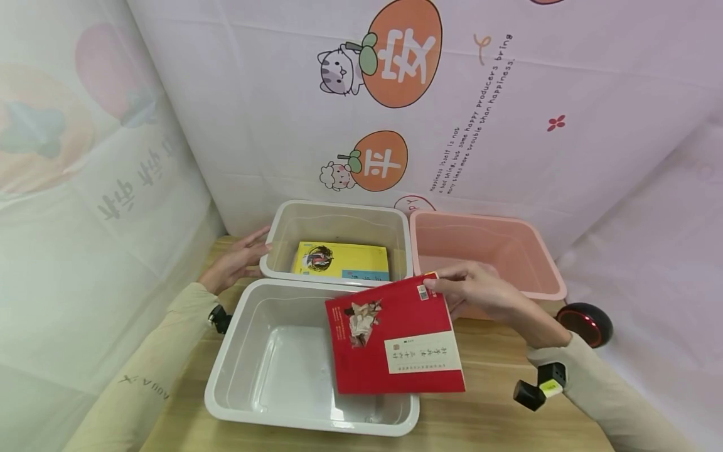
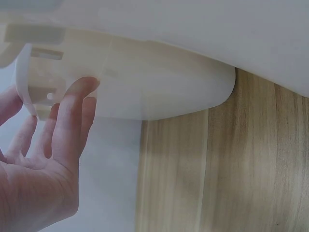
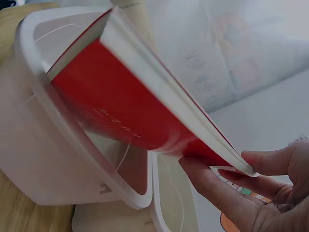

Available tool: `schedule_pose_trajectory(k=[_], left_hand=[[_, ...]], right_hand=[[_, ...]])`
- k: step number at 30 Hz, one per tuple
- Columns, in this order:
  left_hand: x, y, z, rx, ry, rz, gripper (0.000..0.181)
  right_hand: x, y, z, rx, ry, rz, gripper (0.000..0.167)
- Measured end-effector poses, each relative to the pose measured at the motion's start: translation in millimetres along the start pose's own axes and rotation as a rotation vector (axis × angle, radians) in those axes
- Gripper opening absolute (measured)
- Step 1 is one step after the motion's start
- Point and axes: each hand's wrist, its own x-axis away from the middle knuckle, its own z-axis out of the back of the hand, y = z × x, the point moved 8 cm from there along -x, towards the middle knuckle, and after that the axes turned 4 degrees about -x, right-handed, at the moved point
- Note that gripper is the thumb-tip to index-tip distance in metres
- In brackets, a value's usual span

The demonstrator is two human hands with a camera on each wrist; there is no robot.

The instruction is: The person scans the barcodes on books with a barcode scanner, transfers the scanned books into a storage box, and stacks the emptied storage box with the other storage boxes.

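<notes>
My right hand (image 1: 480,290) pinches a red book (image 1: 367,326) by its upper right corner, thumb on the cover. The book slants over the right part of the front grey-white bin (image 1: 282,376). In the right wrist view its page edges (image 3: 159,82) face the camera, with thumb and fingers on opposite covers. My left hand (image 1: 240,258) is at the left side of the back cream bin (image 1: 344,213), its loosely extended fingers (image 2: 70,121) touching the outer wall near the rim. A yellow book (image 1: 361,254) lies inside that back bin.
A pink bin (image 1: 480,220) stands right of the cream bin, partly behind my right hand. To its right sits a round black device (image 1: 584,323) with a red ring. The bins rest on a wooden table (image 1: 491,402), with printed white cloth (image 1: 254,113) behind and at the sides.
</notes>
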Motion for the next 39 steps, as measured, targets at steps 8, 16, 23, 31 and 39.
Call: schedule_pose_trajectory(k=[8,16,23,31,39], left_hand=[[1.7,0.4,0.1,0.002,-0.006,-0.005,0.073],[2.0,2.7,-0.8,-0.003,0.0,-0.003,0.073],[3.3,2.8,0.0,-0.01,0.004,-0.008,0.072],[3.4,1.7,-1.4,-0.01,-0.008,-0.013,0.072],[1.0,0.8,-0.2,-0.007,-0.008,-0.02,0.073]], right_hand=[[11.0,-0.6,33.1,-0.052,0.027,0.021,0.044],[40.3,-14.5,82.3,0.001,0.118,0.151,0.029],[56.7,-14.4,121.1,0.057,0.178,0.154,0.037],[76.9,-2.5,159.0,0.065,0.199,0.2,0.048],[98.1,10.6,196.6,0.175,0.312,0.131,0.049]])
